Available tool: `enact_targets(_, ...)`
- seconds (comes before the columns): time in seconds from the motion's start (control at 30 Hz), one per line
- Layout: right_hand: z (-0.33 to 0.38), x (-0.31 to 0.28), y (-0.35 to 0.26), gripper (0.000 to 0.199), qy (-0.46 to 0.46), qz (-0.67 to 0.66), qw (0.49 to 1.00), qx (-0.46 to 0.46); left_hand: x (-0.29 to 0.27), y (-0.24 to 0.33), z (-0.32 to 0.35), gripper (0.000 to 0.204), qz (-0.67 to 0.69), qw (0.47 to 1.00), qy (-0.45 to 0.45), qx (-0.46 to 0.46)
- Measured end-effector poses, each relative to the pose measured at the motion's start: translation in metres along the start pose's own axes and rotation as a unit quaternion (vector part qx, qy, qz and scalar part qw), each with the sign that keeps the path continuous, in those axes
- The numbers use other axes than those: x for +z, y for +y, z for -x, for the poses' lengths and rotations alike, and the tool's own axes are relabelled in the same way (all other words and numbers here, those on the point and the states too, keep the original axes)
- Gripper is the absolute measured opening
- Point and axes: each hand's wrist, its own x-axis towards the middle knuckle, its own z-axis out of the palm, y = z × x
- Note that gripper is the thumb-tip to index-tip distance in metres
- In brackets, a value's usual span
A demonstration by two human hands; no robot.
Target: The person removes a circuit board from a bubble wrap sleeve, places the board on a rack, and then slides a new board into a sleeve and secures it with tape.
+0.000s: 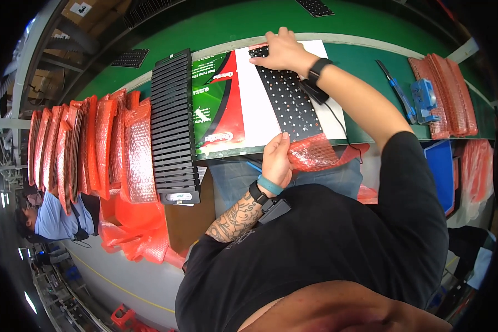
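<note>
A long black panel dotted with small pale spots lies lengthwise away from me on a white and printed sheet. My right hand grips its far end, thumb at the left edge and fingers over the end. A red bubble-wrap bag sits at the panel's near end and hangs over the table edge. My left hand is closed on the bag's left side, thumb up beside the panel's near corner. A strip of red wrap shows at the panel's far end.
Left of the sheet stands a black slatted rack, beside several red bubble-wrapped packs. To the right are a blue-handled knife, a blue tape dispenser and red bubble-wrap bags. A green conveyor runs behind. A person is at far left.
</note>
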Motion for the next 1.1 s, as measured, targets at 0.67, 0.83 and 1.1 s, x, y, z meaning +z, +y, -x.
enact_targets(0.67, -0.082, -0.012, 0.034, 0.065, -0.222, 0.049, 0.972, -0.059, -0.005, -0.008, -0.008, 0.03, -0.016, 1.0, 0.007, 0.021)
enact_targets(0.83, -0.095, -0.009, 0.065, 0.048, -0.258, -0.046, 0.961, -0.085, -0.008, -0.014, -0.011, 0.03, -0.041, 0.998, 0.019, 0.042)
enact_targets(1.1, -0.108, -0.02, 0.073, 0.035, -0.364, -0.116, 0.923, -0.045, -0.013, -0.008, -0.004, 0.032, -0.056, 0.998, -0.014, -0.001)
